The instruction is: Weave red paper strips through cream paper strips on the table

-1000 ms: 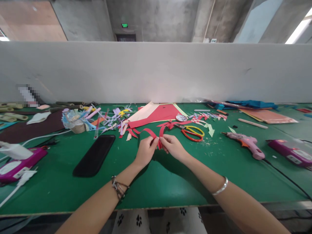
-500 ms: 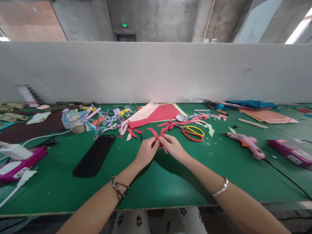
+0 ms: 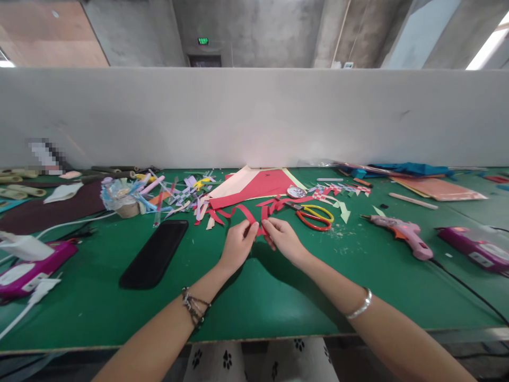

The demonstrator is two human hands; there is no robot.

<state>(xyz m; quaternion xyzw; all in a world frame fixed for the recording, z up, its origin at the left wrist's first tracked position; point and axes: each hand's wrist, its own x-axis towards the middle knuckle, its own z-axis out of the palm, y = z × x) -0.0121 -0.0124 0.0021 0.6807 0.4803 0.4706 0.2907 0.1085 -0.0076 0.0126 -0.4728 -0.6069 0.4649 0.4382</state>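
Between my hands is a narrow red paper strip (image 3: 243, 211), looped, with one end curving up to the left and another standing up on the right. My left hand (image 3: 238, 244) pinches it with thumb and fingers. On the other side my right hand (image 3: 283, 237) pinches it too, thumb against fingertips. The fold between them is partly hidden by the fingers. Just beyond lie red paper sheets (image 3: 258, 188) and more cut strips. Scissors (image 3: 314, 216) with red and yellow handles rest to the right of my right hand.
A black phone (image 3: 155, 254) lies left of my hands. Farther left are a purple power strip (image 3: 43, 265) and a wrapped paper bundle (image 3: 124, 199). On the right sit a pink glue gun (image 3: 403, 233), a second purple power strip (image 3: 473, 246) and paper sheets (image 3: 441, 190). A partition (image 3: 254, 116) closes the back.
My hands have moved slightly apart along the red strip, and a little more of it shows between my fingertips. The things on the table have stayed put.
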